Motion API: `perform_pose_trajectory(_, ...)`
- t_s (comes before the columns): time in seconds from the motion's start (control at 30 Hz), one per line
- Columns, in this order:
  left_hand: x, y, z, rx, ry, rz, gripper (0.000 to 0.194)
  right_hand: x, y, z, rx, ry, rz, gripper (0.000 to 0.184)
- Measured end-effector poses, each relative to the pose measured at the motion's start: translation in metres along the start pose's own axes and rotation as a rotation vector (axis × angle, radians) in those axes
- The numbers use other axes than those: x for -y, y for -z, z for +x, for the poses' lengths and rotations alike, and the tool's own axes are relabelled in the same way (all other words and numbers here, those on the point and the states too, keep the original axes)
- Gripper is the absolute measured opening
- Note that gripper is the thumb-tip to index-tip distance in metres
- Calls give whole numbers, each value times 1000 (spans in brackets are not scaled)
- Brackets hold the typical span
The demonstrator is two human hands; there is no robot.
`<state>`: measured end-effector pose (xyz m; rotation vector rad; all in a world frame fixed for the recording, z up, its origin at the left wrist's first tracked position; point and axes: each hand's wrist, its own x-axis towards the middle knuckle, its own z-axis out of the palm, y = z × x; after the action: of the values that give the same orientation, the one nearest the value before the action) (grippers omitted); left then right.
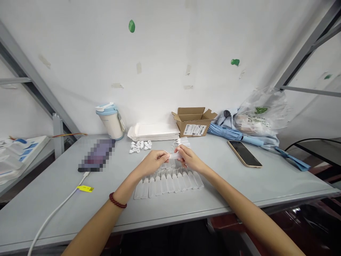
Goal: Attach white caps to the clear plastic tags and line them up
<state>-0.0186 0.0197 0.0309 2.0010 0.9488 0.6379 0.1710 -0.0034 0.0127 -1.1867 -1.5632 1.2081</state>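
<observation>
Both of my hands meet over the middle of the table on one small translucent plastic bottle (175,155), held roughly level. My right hand (191,159) is closed around its right part. At its left end, my left hand (153,162) is closed in a pinch; whether a cap sits between those fingertips is hidden. Just below lies a row of similar bottles (170,184), side by side, with thin loops at their necks. More bottles (183,143) lie behind my hands, partly covered. A small heap of white caps (140,145) is beyond my left hand.
At the back stand a stack of white trays (154,131), an open cardboard box (193,122) and a cup with a blue lid (110,122). A folded blue umbrella (226,132), a plastic bag (262,113) and a phone (244,154) lie right. A white cable (58,208) runs left.
</observation>
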Motion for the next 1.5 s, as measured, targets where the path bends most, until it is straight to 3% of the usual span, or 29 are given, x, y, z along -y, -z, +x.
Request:
perform_pose_trajectory(0.23,-3,-1,0,-41,60,-32,42,0,0,-2,73,55,39,33)
perform_pose_trajectory(0.43,-5,-1,1,-80,77,-7,42,4,3,-6,143,35,-72,28)
perform_pose_trajectory(0.6,-4,0,1,-90,10,-1,33,-1,1,-2,67,30,-59,23)
perform_pose_trajectory(0.77,-7,-4,0,-122,-5,-46,24,-3,2,1,10,64,-74,33)
perform_pose_trajectory(1.0,-4,-8,0,-206,-94,-4,19,1,5,0,45,77,-191,47)
perform_pose_trajectory(1.3,-8,-6,0,-91,22,-185,24,-1,1,2,14,86,-162,57)
perform_pose_trajectory(1.5,-9,-2,0,-198,91,-265,24,0,1,-1,-49,152,-143,38)
